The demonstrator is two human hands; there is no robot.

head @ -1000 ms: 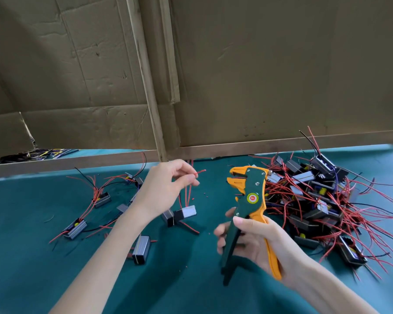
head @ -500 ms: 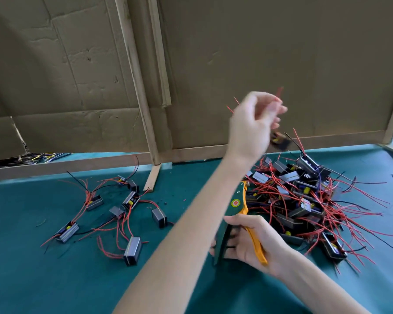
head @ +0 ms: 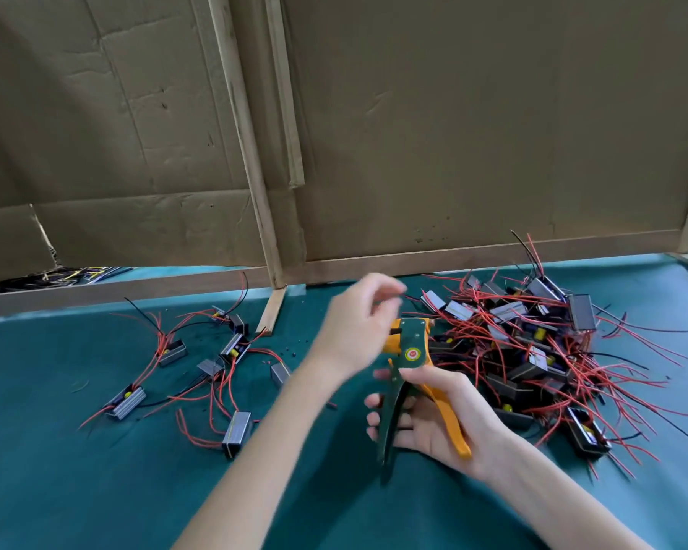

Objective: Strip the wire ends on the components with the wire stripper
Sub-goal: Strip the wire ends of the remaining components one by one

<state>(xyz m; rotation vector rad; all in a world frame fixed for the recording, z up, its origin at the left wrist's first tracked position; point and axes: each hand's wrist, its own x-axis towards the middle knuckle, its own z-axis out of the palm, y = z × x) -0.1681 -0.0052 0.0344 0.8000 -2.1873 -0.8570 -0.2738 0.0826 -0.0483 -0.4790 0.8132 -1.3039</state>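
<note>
The right hand (head: 433, 414) is gripping the wire stripper (head: 408, 375) upright at lower centre; the blurred left hand (head: 358, 323), grip unreadable, is hovering nearest the unstripped component pile (head: 533, 351), lying right of centre.

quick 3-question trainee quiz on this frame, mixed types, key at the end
1. True or false: the stripper lies flat on the table.
2. Which hand grips the stripper? A) left B) right C) both
3. Fill in: the bigger pile of components sits on the person's ___ side.

Key: 1 false, the right hand holds it up. 2 B; the left hand is blurred beside its head, no component seen in it. 3 right.
</note>
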